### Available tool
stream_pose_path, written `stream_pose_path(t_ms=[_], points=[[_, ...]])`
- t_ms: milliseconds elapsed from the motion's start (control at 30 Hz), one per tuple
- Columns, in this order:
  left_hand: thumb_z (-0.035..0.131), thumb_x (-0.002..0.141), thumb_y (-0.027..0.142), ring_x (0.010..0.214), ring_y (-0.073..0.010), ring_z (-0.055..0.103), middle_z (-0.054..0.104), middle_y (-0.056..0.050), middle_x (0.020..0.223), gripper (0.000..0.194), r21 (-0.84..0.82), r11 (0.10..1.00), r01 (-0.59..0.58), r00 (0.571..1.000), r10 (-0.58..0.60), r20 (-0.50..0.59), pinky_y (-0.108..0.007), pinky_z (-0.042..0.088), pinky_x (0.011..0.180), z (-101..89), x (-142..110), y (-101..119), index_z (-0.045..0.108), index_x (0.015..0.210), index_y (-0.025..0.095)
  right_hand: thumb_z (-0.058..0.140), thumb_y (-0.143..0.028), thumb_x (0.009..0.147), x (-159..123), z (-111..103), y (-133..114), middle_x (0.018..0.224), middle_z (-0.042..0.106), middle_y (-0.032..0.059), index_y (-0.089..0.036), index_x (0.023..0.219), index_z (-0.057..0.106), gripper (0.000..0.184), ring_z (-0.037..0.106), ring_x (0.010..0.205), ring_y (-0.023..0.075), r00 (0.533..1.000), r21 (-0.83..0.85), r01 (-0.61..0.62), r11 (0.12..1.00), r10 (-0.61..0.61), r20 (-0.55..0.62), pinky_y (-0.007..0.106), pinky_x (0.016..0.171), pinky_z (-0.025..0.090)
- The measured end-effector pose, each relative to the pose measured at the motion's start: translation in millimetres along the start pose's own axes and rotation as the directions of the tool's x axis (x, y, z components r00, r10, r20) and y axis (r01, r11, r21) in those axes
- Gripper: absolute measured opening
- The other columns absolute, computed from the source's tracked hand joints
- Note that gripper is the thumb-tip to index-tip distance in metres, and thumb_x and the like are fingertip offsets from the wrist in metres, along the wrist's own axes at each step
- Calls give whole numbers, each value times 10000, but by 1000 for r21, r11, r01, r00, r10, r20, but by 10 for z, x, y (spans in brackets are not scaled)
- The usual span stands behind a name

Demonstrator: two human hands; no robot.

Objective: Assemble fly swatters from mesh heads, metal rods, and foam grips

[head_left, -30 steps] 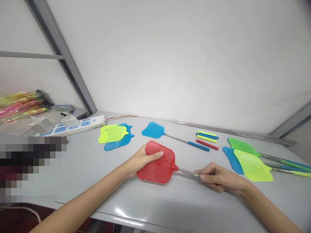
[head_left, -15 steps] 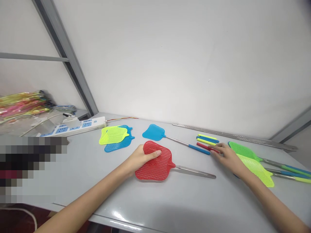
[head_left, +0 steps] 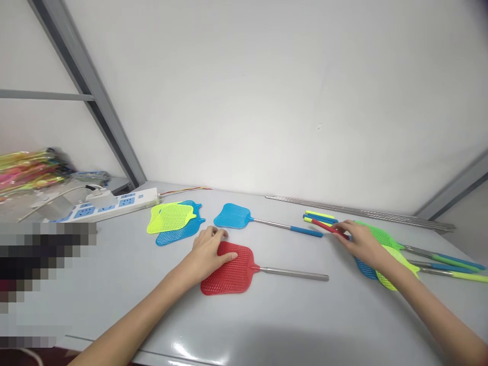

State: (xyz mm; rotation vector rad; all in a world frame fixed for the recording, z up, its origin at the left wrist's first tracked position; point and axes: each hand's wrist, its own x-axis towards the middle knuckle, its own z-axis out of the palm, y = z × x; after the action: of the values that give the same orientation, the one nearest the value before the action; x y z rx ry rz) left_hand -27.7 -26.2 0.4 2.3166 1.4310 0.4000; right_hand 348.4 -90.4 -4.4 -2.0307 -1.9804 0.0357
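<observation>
1. Pinching: right hand (head_left: 356, 239), slim red tubular grip (head_left: 323, 225) clamped between fingertips.
2. Resting: left hand (head_left: 209, 254), thumb spread from fingers; red perforated plastic swatter (head_left: 234, 273) under thumb.

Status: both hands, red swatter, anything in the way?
Left hand on red swatter. Right hand gripping red tube. Metal shaft bare at free end. Blue handle lies close beside tube.

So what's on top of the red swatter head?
The left hand: its thumb lies over the mesh of the red swatter head. Whatever mesh the hand covers can't be seen.
</observation>
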Motion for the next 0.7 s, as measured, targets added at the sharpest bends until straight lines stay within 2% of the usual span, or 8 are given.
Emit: stream_pose_path(t_ms=[67, 133, 200, 300, 433, 700], points=[[491, 763, 530, 1054, -295, 396, 438, -80, 1159, 454, 18, 997, -81, 997, 81, 3, -464, 329, 892, -9, -13, 85, 504, 1104, 231, 367, -394, 860, -155, -127, -46, 943, 612, 79, -212, 930, 582, 291, 554, 844, 225, 999, 43, 36, 998, -38, 38, 323, 703, 419], [435, 800, 543, 1075, -281, 384, 421, -47, 1224, 459, -43, 980, -194, 976, 197, 92, -417, 351, 880, -12, -27, 210, 450, 1182, 289, 361, -391, 877, -319, -207, -62, 955, 607, 56, -232, 965, 566, 275, 554, 835, 203, 983, 121, 76, 990, -95, 156, 302, 695, 431], [418, 826, 520, 1067, -256, 399, 460, -35, 1187, 427, -96, 940, -328, 921, 341, 191, -373, 357, 875, 15, -32, 339, 444, 1191, 300, 350, -389, 888, -456, -230, -33, 943, 598, 49, -232, 950, 570, 277, 552, 825, 198, 961, 165, 95, 982, -133, 241, 309, 703, 432], [455, 840, 443, 984, -222, 438, 494, -45, 1080, 328, -116, 877, -467, 844, 481, 239, -347, 355, 859, 126, -12, 463, 498, 1106, 257, 352, -398, 893, -581, -194, 65, 963, 587, 56, -221, 943, 584, 297, 548, 860, 206, 952, 183, 80, 980, -129, 278, 328, 744, 427], [415, 884, 321, 872, -173, 430, 501, -25, 964, 152, -133, 842, -523, 813, 539, 219, -305, 354, 805, 288, 34, 470, 518, 929, 218, 372, -411, 888, -652, -141, 136, 982, 597, 54, -223, 956, 602, 306, 548, 892, 212, 949, 214, 56, 975, -119, 292, 329, 767, 425], [364, 908, 291, 802, -154, 392, 498, -7, 895, 143, -162, 848, -504, 822, 529, 210, -301, 329, 789, 326, 38, 426, 464, 858, 202, 393, -423, 875, -704, -109, 85, 1006, 618, 60, -232, 973, 630, 319, 560, 917, 224, 953, 276, 52, 960, -130, 273, 328, 796, 433]])
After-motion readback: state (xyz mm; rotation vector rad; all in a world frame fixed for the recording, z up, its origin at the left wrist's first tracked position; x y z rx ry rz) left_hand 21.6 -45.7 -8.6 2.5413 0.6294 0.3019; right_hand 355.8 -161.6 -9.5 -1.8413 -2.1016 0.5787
